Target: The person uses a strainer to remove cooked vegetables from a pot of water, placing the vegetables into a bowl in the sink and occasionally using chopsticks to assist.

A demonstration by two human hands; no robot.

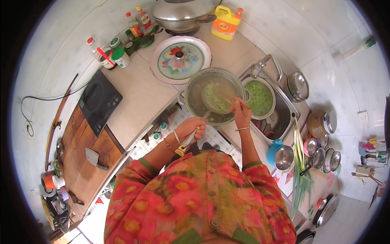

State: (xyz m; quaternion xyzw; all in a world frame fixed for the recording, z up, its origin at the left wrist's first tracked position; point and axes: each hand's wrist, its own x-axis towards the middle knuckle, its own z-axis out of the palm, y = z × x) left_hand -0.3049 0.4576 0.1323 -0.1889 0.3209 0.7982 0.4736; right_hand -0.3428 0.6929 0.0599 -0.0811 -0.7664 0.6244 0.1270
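My left hand (192, 131) is closed around the handle of a perforated metal skimmer (219, 105), whose bowl lies in a large two-handled pot (195, 117) of cloudy liquid. Green shredded vegetable (213, 93) rests in and around the skimmer bowl. Over the pot's right edge, my right hand (241, 111) grips thin sticks, apparently chopsticks (227, 99), their tips blurred above the skimmer. To the right, a metal basin (272, 114) full of green shreds sits at the sink.
Behind the pot stands an enamel tray (154, 67) with a glass lid (179, 71). A faucet (268, 65) rises by the sink (281, 122). At left lie an induction cooktop (99, 100) and a cleaver (92, 156) on a wooden board (76, 170). Scallions (300, 170) and a blue pot (275, 152) are at right.
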